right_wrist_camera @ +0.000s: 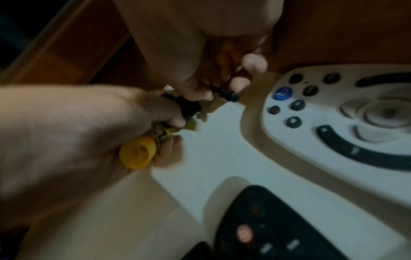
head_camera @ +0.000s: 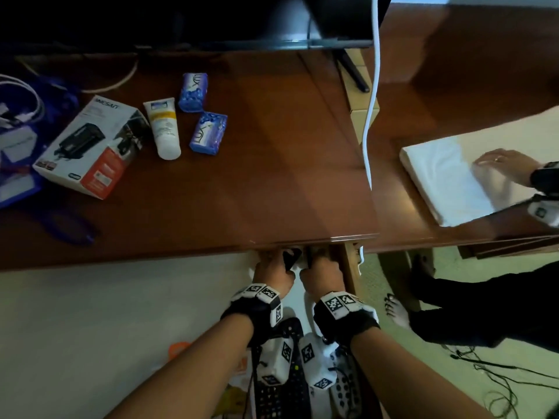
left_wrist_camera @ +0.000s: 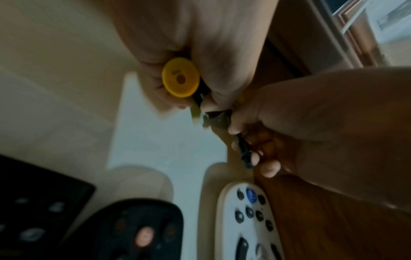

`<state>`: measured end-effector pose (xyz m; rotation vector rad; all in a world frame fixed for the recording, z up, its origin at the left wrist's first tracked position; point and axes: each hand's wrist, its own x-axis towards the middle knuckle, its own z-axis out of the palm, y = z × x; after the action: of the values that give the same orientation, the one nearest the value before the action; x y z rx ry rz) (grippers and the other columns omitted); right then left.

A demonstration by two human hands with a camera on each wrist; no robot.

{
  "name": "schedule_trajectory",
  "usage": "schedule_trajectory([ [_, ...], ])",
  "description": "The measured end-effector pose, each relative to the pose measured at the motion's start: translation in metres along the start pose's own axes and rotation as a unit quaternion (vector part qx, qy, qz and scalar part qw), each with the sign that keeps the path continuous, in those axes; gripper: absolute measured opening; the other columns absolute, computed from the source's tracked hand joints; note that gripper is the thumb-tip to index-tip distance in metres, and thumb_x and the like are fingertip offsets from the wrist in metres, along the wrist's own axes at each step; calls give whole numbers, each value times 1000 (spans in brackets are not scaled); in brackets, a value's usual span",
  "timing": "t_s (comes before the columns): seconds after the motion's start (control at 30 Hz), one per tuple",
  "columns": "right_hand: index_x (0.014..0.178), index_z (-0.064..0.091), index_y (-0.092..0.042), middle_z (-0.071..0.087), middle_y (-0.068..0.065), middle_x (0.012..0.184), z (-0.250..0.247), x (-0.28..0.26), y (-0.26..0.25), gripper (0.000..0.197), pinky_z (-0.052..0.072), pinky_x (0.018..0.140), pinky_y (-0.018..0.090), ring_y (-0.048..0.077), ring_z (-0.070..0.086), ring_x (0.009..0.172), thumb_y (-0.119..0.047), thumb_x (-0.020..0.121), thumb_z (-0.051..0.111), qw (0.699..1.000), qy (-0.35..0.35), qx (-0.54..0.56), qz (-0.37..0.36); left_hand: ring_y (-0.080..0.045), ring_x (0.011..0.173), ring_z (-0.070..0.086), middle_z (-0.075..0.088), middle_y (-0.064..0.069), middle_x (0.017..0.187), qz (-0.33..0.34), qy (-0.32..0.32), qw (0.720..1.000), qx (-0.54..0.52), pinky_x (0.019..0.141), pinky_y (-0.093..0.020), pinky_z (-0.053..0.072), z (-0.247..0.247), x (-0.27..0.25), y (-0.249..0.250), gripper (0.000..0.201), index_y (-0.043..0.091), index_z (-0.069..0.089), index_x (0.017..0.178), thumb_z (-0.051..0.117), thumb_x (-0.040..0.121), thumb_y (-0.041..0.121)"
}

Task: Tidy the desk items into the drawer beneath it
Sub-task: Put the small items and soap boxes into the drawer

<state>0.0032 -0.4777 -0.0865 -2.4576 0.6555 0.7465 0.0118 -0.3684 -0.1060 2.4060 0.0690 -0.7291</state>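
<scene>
Both my hands reach under the desk edge (head_camera: 187, 246) into the open drawer (head_camera: 351, 276). My left hand (head_camera: 273, 272) grips a key bunch with a round yellow tag (left_wrist_camera: 180, 79), which also shows in the right wrist view (right_wrist_camera: 138, 153). My right hand (head_camera: 321, 273) pinches a small black piece (left_wrist_camera: 243, 151) at the bunch's other end (right_wrist_camera: 224, 93). A black remote (head_camera: 281, 385) and a white remote (head_camera: 344, 391) lie in the drawer below my wrists. On the desk lie a white box (head_camera: 90, 146), a white tube (head_camera: 163, 128) and two blue soap packs (head_camera: 193, 92) (head_camera: 208, 133).
A dark screen (head_camera: 272, 22) stands at the desk's back, with a white cable (head_camera: 372, 116) hanging down its right side. A blue bag with cables (head_camera: 18, 146) sits far left. Another person's hand (head_camera: 505, 164) rests on folded white cloth (head_camera: 447, 176); their feet (head_camera: 396, 309) stand beside the drawer.
</scene>
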Motion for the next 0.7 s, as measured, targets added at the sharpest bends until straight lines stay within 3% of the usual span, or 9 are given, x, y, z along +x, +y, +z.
schedule_trajectory([
  [0.1,130,33,-3,64,22,104,2,1,0,41,40,67,35,40,63,96,-11,91,42,999,30,-9,-32,-39,120,46,35,-19,142,-1,-2,1000,-5,95,-38,42,4,3,9,56,15,38,138,57,86,11],
  [0.17,127,36,-4,65,21,101,1,1,1,37,41,65,36,39,63,94,-8,91,42,998,30,-25,-55,-39,119,47,28,-16,146,3,-5,1000,-11,95,-38,43,6,3,12,58,18,38,138,59,85,10],
  [0.27,126,42,-5,63,20,110,-3,-4,2,38,46,72,39,37,62,99,-3,88,45,996,10,-55,-73,-36,122,46,20,-12,150,31,0,999,-45,96,-33,43,12,0,9,65,21,37,137,62,80,5],
  [0.33,128,44,-6,54,20,121,-4,-11,3,41,47,79,41,38,59,104,-4,87,47,997,4,-51,-65,-33,123,46,20,-10,150,48,7,996,-71,92,-25,40,13,-4,5,67,24,38,137,62,79,2],
  [0.4,127,48,-8,44,18,129,-2,-19,4,42,46,85,42,39,56,107,-4,85,48,998,8,-38,-52,-32,122,46,24,-10,147,50,11,995,-90,90,-24,39,12,-9,1,70,24,38,139,59,78,-3],
  [0.53,121,53,-11,41,16,125,0,-43,12,37,44,87,40,39,50,110,-13,84,51,997,34,-41,-50,-31,126,41,25,-11,145,29,25,992,-120,89,-19,35,10,-16,-2,82,26,30,145,50,75,-12],
  [0.63,102,64,-6,53,13,107,-1,-63,27,23,47,80,37,33,52,97,-14,81,56,983,138,40,-112,-34,128,38,24,-12,145,3,47,993,-108,91,-24,37,10,-18,0,79,25,31,145,47,76,-10],
  [0.7,85,65,-4,56,12,89,-3,-74,38,17,45,72,37,31,51,84,-16,77,56,947,259,95,-163,-39,122,42,25,-14,143,-15,65,993,-100,87,-31,43,11,-19,2,74,24,35,143,48,78,-8],
])
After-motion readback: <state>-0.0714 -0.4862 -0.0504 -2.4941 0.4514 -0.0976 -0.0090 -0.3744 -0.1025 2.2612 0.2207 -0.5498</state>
